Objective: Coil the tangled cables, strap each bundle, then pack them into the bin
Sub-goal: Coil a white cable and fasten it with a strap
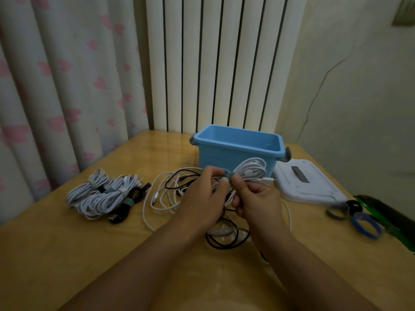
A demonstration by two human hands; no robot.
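White cable coil (251, 170) held up just in front of the blue bin (235, 151), above the table (67, 254). Teal strap (230, 176) wraps its waist. Right hand (258, 198) pinches coil at the strap, thumb on the strap. Left hand (202, 198) has fingers curled, fingertips at the strap's left side, gripping strap and cable there. A white plug end sticks out right from the coil.

Loose tangle (175, 191) of white and black cables lies on table under and left of the hands, black loop (224, 236) nearer the person. Finished bundles (105, 194), white and black, strapped, sit well left of the tangle.

Bin open, interior looks empty from this angle. White lid (307, 185) lies flat just right of bin. Spare straps (350, 214), grey and blue loops, near right table edge beside a green-black object (386, 218), blurred. Curtain (56, 86) and radiator (215, 63) behind.
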